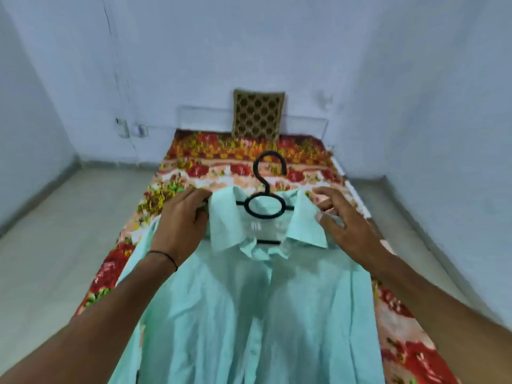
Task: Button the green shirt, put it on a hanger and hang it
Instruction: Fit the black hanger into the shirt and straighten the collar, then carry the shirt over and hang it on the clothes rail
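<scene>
Your left hand [185, 214] lies palm down on the left shoulder of the green shirt [249, 306], fingers curled round the cloth right beside the collar [266, 231], so it has a hold of the fabric there. A thin black band [163, 257] circles that wrist. Your right hand [342, 220] sits at the right collar point with the fingers spread and half bent; the thumb and a fingertip meet the shirt's edge, though whether they actually pinch it cannot be told.

Between your hands the collar stands open, and the black hanger [266, 200] is inside the shirt: its ring and crossbar show in the neck opening, a lower bar shows just above the top of the placket, and its hook sticks out past the collar toward the far end.

The shirt lies flat, front up and closed down the middle, running from the collar toward you. It rests on a red floral blanket [277, 159] covering a low bed. At the far end a brown patterned cushion [257, 113] leans on the pale blue wall [388, 65]. Pale floor [55, 231] lies to the left.
</scene>
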